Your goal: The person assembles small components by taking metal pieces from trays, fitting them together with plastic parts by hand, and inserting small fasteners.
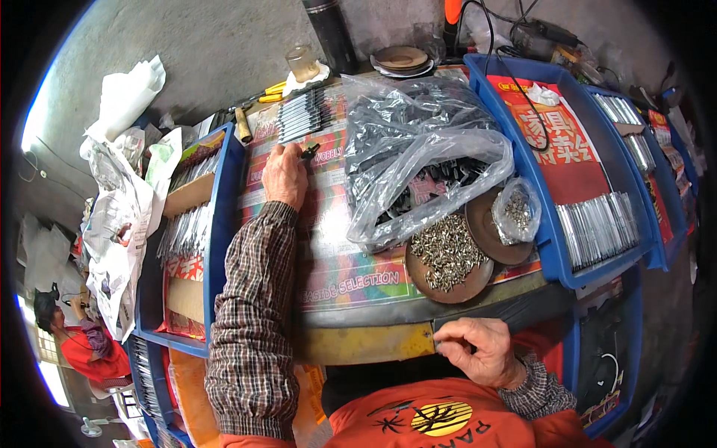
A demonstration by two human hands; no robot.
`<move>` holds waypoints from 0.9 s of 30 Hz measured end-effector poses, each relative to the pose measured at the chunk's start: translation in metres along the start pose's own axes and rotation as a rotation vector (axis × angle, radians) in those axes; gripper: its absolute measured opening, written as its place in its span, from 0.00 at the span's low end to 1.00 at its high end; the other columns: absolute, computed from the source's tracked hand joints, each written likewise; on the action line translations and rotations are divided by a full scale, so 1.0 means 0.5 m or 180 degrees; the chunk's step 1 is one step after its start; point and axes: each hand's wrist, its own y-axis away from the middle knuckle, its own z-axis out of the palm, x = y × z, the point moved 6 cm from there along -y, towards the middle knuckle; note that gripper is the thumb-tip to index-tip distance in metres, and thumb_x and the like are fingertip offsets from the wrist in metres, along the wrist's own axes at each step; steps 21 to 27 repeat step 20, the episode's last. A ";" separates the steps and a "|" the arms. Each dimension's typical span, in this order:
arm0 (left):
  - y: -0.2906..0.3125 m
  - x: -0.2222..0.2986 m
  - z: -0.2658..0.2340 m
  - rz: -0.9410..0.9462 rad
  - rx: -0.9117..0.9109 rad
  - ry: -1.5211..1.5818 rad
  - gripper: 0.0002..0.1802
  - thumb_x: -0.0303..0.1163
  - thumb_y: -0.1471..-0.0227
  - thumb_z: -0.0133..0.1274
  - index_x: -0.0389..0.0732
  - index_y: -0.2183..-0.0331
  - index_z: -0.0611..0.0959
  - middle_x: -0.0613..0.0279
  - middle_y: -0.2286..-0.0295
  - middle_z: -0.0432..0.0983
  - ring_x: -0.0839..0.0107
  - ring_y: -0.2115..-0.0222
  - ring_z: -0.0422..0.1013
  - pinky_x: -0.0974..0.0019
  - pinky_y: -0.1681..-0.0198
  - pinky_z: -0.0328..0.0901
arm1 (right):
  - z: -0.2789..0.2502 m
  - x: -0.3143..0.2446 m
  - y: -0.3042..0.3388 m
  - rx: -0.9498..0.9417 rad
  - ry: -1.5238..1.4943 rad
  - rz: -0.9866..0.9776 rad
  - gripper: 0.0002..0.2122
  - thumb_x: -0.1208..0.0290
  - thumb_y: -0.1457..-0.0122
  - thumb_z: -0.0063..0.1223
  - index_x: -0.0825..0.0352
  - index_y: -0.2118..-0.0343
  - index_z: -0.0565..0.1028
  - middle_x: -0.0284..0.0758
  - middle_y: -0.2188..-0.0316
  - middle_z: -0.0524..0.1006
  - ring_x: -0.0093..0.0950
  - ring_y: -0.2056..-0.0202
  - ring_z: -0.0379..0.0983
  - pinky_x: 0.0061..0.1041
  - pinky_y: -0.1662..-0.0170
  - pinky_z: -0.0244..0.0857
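Observation:
My left hand (285, 175) is stretched out over the left half of the table, fingers bent down and closed on a small black part (310, 151) that pokes out at its right side. Just beyond it lies a row of slim dark and silver rods (300, 116), side by side. My right hand (478, 347) is curled at the table's front edge, with thumb and forefinger pinched together; whatever is between the fingertips is too small to make out. Beyond that hand stands a brown dish (441, 293) full of small metal pieces (448, 252).
An open clear bag (426, 149) of black parts covers the table's middle. Blue trays (218, 246) with slim silver strips stand at the left, and another blue tray (556, 254) at the right. A small bag (517, 210) sits on a second dish. Another person (89, 343) sits far left.

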 end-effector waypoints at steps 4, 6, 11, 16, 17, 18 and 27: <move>-0.040 -0.007 0.035 0.0099 0.0026 0.0018 0.09 0.23 0.55 0.52 0.44 0.67 0.79 0.53 0.68 0.73 0.49 0.65 0.71 0.51 0.63 0.66 | -0.002 -0.003 -0.005 -0.0109 -0.0002 -0.0137 0.10 0.81 0.52 0.61 0.69 0.66 0.75 0.38 0.75 0.77 0.34 0.78 0.74 0.28 0.74 0.68; -0.055 -0.005 0.044 0.0109 -0.0008 -0.0028 0.10 0.23 0.55 0.52 0.45 0.67 0.80 0.53 0.68 0.74 0.49 0.64 0.71 0.51 0.62 0.66 | 0.000 -0.007 -0.009 -0.0225 0.0020 -0.0236 0.10 0.81 0.53 0.62 0.68 0.66 0.75 0.37 0.77 0.76 0.34 0.78 0.73 0.28 0.75 0.67; -0.087 -0.001 0.052 0.0118 -0.0145 -0.0173 0.11 0.24 0.54 0.50 0.45 0.66 0.82 0.53 0.67 0.74 0.50 0.63 0.71 0.52 0.60 0.66 | -0.001 -0.009 -0.009 -0.0281 0.0090 -0.0401 0.12 0.81 0.54 0.63 0.69 0.66 0.74 0.36 0.78 0.75 0.33 0.79 0.73 0.29 0.77 0.66; -0.097 -0.010 0.064 0.0366 -0.0061 -0.0488 0.10 0.26 0.52 0.49 0.46 0.67 0.82 0.53 0.68 0.74 0.52 0.63 0.71 0.53 0.60 0.66 | 0.005 -0.008 -0.010 -0.0290 0.0127 -0.0467 0.12 0.80 0.54 0.64 0.69 0.65 0.75 0.36 0.78 0.76 0.33 0.80 0.73 0.29 0.77 0.66; -0.096 -0.009 0.062 0.0268 -0.0111 -0.0505 0.10 0.27 0.51 0.48 0.47 0.67 0.82 0.53 0.68 0.74 0.54 0.63 0.71 0.54 0.60 0.65 | 0.007 -0.008 -0.009 -0.0286 0.0164 -0.0472 0.12 0.80 0.54 0.64 0.68 0.65 0.75 0.36 0.78 0.76 0.33 0.80 0.73 0.29 0.77 0.66; -0.096 -0.013 0.064 0.0194 -0.0151 -0.0472 0.09 0.27 0.51 0.48 0.45 0.67 0.82 0.54 0.69 0.74 0.54 0.62 0.71 0.54 0.58 0.65 | 0.009 -0.008 -0.008 -0.0326 0.0157 -0.0492 0.12 0.80 0.54 0.64 0.68 0.65 0.75 0.36 0.78 0.76 0.33 0.80 0.73 0.29 0.77 0.66; -0.097 -0.016 0.068 0.0072 -0.0313 -0.0632 0.07 0.31 0.51 0.50 0.45 0.68 0.81 0.53 0.68 0.74 0.54 0.61 0.72 0.54 0.56 0.65 | 0.011 -0.001 -0.004 -0.0413 0.0209 -0.0414 0.12 0.79 0.54 0.64 0.67 0.65 0.75 0.37 0.76 0.78 0.33 0.79 0.74 0.29 0.77 0.67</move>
